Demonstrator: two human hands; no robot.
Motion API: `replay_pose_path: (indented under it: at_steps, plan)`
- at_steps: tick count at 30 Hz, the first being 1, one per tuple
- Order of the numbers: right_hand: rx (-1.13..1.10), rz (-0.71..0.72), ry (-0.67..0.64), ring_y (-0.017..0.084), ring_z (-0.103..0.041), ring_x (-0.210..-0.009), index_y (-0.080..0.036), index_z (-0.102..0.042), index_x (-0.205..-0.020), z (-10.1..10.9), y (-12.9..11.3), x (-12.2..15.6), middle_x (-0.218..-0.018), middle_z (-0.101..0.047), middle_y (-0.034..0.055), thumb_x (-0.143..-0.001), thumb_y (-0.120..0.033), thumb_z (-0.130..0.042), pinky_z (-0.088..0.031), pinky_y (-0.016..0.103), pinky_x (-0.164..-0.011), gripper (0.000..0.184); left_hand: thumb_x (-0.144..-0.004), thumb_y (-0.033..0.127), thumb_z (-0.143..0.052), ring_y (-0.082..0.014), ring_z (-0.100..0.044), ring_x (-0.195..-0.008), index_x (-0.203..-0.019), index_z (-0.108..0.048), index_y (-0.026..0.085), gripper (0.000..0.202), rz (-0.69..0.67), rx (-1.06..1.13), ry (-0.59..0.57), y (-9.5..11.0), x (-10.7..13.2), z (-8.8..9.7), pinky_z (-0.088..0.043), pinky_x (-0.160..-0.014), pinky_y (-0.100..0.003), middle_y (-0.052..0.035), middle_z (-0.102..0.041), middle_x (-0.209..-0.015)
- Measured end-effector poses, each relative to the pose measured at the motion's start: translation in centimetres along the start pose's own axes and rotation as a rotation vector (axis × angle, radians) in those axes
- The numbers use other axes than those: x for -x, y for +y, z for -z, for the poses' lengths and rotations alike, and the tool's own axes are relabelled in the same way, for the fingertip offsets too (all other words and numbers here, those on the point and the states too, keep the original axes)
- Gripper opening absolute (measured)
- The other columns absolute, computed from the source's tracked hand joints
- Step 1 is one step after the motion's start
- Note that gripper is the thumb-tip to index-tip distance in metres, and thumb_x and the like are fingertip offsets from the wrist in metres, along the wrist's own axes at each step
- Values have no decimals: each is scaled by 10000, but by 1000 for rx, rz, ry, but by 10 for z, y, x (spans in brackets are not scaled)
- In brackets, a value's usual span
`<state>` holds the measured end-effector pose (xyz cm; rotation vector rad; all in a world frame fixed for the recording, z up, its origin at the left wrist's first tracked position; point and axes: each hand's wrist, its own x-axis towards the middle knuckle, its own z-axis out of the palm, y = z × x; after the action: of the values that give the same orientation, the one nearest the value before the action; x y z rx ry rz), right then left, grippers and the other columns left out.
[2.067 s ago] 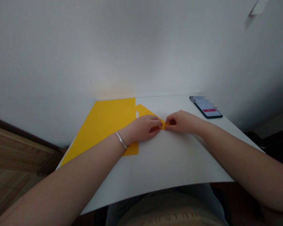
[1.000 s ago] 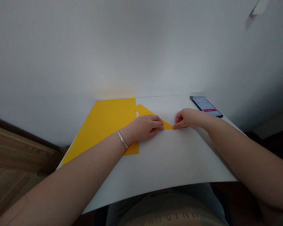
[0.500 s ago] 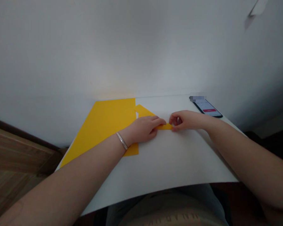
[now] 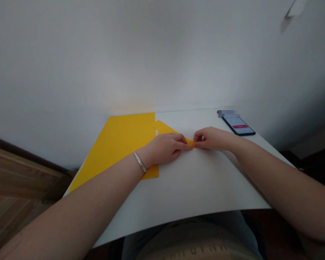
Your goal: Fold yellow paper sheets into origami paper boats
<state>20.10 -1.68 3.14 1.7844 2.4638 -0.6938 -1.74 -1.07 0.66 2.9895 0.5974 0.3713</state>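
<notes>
A small folded piece of yellow paper [image 4: 166,127] lies on the white table, its narrow end pointing right. My left hand [image 4: 166,147] rests over it and holds it down, the fingers bent and the index finger stretched along its near edge. At the narrow end, my right hand [image 4: 209,138] is closed, thumb and index fingertips pinching the tip of the paper. Both hands' fingertips are almost touching. Part of the folded paper is hidden under my left hand. A larger yellow sheet [image 4: 124,139] lies flat to the left, partly beneath my left forearm.
A phone [image 4: 239,124] with a lit screen lies at the table's back right. The white table [image 4: 184,191] meets a pale wall [image 4: 162,57] at the back. Wooden panelling [image 4: 13,177] stands at the left.
The flat yellow strip at the narrow end has been folded up, so less of it shows. My left index finger has stretched right, and my right hand has shifted slightly left.
</notes>
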Motion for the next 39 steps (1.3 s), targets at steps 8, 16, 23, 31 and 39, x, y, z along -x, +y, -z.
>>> replay_pose_path:
  at_steps: [8, 16, 23, 31, 39]
  plan:
    - [-23, -108, -70, 140, -566, -530, -216, -653, -696, 1, 13, -5, -614, -644, 9, -671, -556, -642, -385, 263, -508, 341, -842, 100, -478, -165, -620, -998, -1139, -661, 252, 380, 10, 29, 14, 0, 1, 0, -484, -887, -285, -43, -637, -1134]
    - [-27, -172, -99, 143, -545, -539, -205, -669, -699, 6, 20, -2, -620, -635, 15, -688, -460, -645, -382, 275, -503, 257, -822, 81, -477, -166, -609, -1047, -1060, -669, 223, 338, 10, 74, 20, -5, 5, -3, -476, -929, -294, -37, -638, -1158]
    - [-93, -53, -49, 152, -581, -612, -216, -697, -800, 4, 19, -2, -708, -676, 28, -749, -489, -572, -400, 263, -527, 304, -830, 88, -459, -166, -608, -1043, -1060, -662, 212, 330, 16, 68, 16, -4, 5, -3, -473, -933, -293, -38, -635, -1167]
    - [-4, -157, 93, 194, -626, -724, -217, -687, -802, -3, -15, 4, -824, -715, 49, -668, -504, -650, -408, 278, -584, 319, -853, 103, -461, -170, -592, -1055, -1066, -661, 196, 307, -2, 74, 52, -1, -2, -1, -463, -942, -297, -67, -632, -1150]
    - [-87, -186, 66, 185, -627, -710, -213, -700, -855, -6, -16, 2, -801, -711, 41, -671, -500, -633, -405, 262, -564, 347, -854, 66, -456, -174, -573, -1057, -1079, -650, 159, 311, -49, 111, 88, -3, -3, -5, -459, -960, -321, -103, -627, -1132]
